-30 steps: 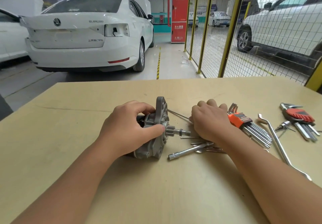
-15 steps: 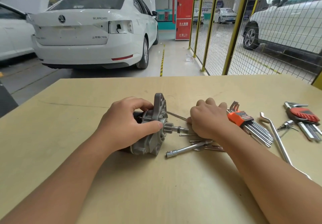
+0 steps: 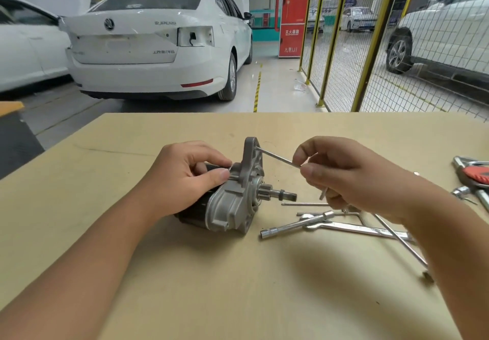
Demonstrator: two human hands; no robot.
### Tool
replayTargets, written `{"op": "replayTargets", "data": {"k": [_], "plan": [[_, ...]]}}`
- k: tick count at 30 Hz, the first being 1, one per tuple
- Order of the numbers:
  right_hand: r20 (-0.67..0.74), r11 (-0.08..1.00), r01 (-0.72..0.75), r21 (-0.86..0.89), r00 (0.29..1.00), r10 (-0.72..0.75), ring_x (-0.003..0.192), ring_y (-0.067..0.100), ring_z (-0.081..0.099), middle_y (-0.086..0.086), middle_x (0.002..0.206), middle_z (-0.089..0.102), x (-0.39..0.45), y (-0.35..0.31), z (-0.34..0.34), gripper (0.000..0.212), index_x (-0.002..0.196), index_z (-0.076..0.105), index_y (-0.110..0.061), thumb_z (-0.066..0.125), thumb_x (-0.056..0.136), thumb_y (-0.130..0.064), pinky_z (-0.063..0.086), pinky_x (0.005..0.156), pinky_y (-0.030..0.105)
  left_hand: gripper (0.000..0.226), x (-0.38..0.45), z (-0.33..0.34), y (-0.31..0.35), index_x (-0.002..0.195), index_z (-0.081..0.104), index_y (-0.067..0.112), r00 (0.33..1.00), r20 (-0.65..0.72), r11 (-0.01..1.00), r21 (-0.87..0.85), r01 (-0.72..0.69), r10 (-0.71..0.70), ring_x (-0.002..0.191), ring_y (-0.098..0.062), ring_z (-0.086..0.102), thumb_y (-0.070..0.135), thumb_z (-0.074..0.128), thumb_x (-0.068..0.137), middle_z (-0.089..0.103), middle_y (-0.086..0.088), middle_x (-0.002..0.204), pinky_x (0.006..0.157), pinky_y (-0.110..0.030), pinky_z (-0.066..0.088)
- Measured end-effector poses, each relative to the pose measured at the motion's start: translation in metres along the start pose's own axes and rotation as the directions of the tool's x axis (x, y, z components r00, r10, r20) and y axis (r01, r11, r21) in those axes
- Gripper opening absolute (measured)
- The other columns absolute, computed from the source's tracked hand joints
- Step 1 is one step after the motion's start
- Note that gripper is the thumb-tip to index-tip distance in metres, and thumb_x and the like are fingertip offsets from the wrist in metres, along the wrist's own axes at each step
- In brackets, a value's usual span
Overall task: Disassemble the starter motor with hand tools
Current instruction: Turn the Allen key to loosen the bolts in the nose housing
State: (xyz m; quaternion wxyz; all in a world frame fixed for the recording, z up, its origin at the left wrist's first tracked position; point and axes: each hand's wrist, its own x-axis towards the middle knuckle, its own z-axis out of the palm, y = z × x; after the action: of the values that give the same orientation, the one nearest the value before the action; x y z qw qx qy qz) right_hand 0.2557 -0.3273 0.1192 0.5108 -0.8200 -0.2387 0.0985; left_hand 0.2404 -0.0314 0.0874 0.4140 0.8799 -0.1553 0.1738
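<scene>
- The right hand (image 3: pixel 352 173) pinches an L-shaped hex key (image 3: pixel 277 158) at its bend between thumb and fingers; the long arm reaches left to the top of the starter motor (image 3: pixel 232 199) flange, where its tip seems to sit in a bolt head.
- The left hand (image 3: pixel 182 178) is curled round the motor's dark body, thumb pressed to the housing, holding it down on the wooden table (image 3: pixel 238 286).
- Risk, as I see it: the key goes in at a slant, so a hard turn could cam it out and round the socket.
- The light pinch may slip; the motor could roll if the left hand eases.
- A tube spanner (image 3: pixel 296 224) and loose rods (image 3: pixel 304 204) lie just beside the pinion shaft (image 3: pixel 280 195), easy to knock.
</scene>
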Motion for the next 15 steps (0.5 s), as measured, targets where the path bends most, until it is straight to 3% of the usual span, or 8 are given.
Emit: {"op": "replayTargets", "data": {"k": [3, 6, 11, 15], "plan": [[0.028, 0.998, -0.068, -0.01, 0.997, 0.069, 0.046, 0.012, 0.029, -0.012, 0.052, 0.038, -0.004, 0.0, -0.005, 0.012, 0.097, 0.071, -0.018, 0.06, 0.101, -0.019, 0.034, 0.04, 0.024, 0.012, 0.0, -0.001, 0.001, 0.085, 0.083, 0.019, 1.0, -0.011, 1.0, -0.014, 0.007, -0.007, 0.062, -0.008, 0.057, 0.007, 0.082, 0.085, 0.076, 0.011, 0.092, 0.067, -0.017, 0.05], [0.052, 0.995, -0.075, -0.069, 0.996, 0.079, 0.045, 0.013, 0.027, -0.008, 0.052, 0.03, -0.001, 0.0, 0.003, 0.017, 0.088, 0.074, -0.016, 0.062, 0.1, -0.023, 0.034, 0.04, 0.022, 0.014, 0.001, -0.003, 0.001, 0.078, 0.082, 0.017, 1.0, -0.003, 1.0, -0.009, 0.018, -0.018, 0.07, -0.021, 0.065, 0.005, 0.081, 0.086, 0.077, 0.012, 0.093, 0.07, -0.028, 0.056], [0.006, 0.992, 0.038, 0.124, 0.999, -0.039, 0.042, 0.009, 0.027, -0.014, 0.05, 0.032, 0.0, 0.002, 0.012, 0.017, 0.085, 0.073, -0.011, 0.065, 0.099, -0.018, 0.033, 0.041, 0.021, 0.019, 0.0, -0.006, 0.003, 0.078, 0.08, 0.015, 0.999, 0.049, 1.0, -0.006, 0.016, -0.016, 0.072, -0.035, 0.061, -0.001, 0.078, 0.087, 0.076, 0.011, 0.096, 0.07, -0.04, 0.055], [-0.098, 0.969, 0.082, 0.231, 0.993, -0.061, 0.046, 0.013, 0.02, -0.01, 0.054, 0.027, 0.005, 0.006, 0.017, 0.025, 0.08, 0.071, -0.011, 0.059, 0.102, -0.013, 0.027, 0.045, 0.025, 0.022, -0.001, -0.008, 0.005, 0.075, 0.078, 0.017, 0.997, 0.073, 1.0, 0.008, 0.013, -0.013, 0.068, -0.033, 0.055, -0.002, 0.078, 0.086, 0.075, 0.012, 0.097, 0.066, -0.038, 0.052]]}}
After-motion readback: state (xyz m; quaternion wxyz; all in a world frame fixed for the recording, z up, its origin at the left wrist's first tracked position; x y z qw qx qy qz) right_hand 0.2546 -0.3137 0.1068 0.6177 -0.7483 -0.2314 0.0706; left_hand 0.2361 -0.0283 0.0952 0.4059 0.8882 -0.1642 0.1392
